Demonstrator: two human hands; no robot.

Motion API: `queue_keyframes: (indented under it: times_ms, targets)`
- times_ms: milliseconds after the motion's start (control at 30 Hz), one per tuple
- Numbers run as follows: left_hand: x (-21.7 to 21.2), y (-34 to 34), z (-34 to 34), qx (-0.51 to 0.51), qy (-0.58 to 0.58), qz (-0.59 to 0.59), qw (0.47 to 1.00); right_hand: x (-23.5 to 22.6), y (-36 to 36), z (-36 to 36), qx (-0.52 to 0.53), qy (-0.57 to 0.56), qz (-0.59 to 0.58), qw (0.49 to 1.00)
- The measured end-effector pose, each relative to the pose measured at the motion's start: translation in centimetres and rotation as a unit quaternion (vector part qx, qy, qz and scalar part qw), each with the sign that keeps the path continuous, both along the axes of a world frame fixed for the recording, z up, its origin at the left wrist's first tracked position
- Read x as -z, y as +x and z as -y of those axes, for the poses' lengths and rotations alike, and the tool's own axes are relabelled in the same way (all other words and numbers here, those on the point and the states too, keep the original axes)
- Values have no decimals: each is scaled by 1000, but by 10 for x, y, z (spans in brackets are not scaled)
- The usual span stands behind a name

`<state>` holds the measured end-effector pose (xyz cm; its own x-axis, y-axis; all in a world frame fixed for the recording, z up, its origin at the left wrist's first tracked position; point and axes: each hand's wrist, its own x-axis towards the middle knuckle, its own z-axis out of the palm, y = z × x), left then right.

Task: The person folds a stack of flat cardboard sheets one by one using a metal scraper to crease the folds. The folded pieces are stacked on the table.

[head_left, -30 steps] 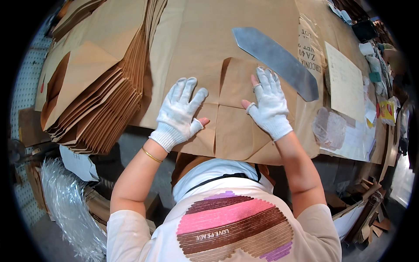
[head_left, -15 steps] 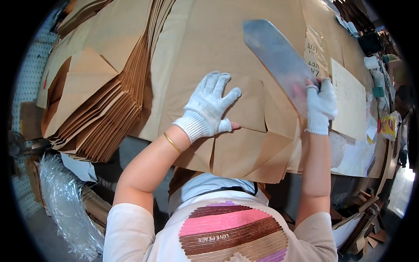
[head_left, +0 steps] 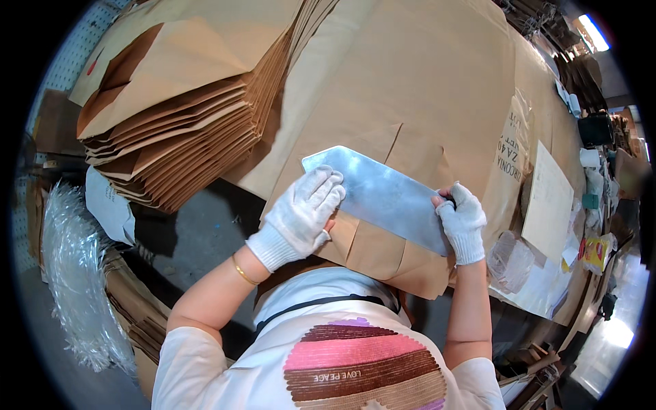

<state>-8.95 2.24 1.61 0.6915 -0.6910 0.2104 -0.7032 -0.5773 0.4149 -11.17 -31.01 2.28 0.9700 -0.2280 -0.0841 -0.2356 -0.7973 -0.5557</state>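
Note:
A flat, shiny metal plate point(head_left: 383, 198) with one angled end lies across the folded front end of a brown paper bag point(head_left: 427, 266). In a white glove with bare fingertips, my right hand point(head_left: 463, 217) grips the plate's right end; a small dark part shows between thumb and fingers. My left hand point(head_left: 301, 212), gloved too, rests its outstretched fingers on the plate's left end. Its thumb lies apart, over the paper below the plate. Creased flaps of the bag show above and below the metal.
A thick stack of folded brown paper bags point(head_left: 184, 123) stands at the left. Clear plastic strips point(head_left: 82, 273) hang below it. At the right lie a pale sheet point(head_left: 547, 205), crumpled clear plastic point(head_left: 511, 261) and a yellow-red packet point(head_left: 596, 253).
My right hand has swung the metal plate down from its raised, slanting position onto the bag's folded end. My left hand has moved from the bare paper onto the plate. The view has shifted and tilted.

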Motion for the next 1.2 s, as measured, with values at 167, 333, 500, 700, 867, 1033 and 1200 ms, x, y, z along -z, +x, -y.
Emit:
queue_keyframes:
  times_ms: [167,333,500,700,867,1033,1200]
  targets:
    - [8,-4,3,-16,-33,-2,999,-6,3,-2,-6,-8,-28,1000]
    - [8,-6,4,-33,-16,4,999,-1,4,-3,-12,-16,-21,1000]
    - [5,-3,4,-10,-3,-15,1000,-3,5,0,-10,-11,-34,999]
    - [9,-5,2,-32,-1,-4,999,-2,6,-4,-31,-6,-25,999]
    - [0,-4,3,-33,13,-9,999,-1,6,-4,-51,-19,-11,998]
    - [6,-4,7,-17,49,32,998,24,-3,-5,-126,-189,250,941]
    - [17,-7,5,-29,91,52,994,12,-26,-38,-201,-147,171,953]
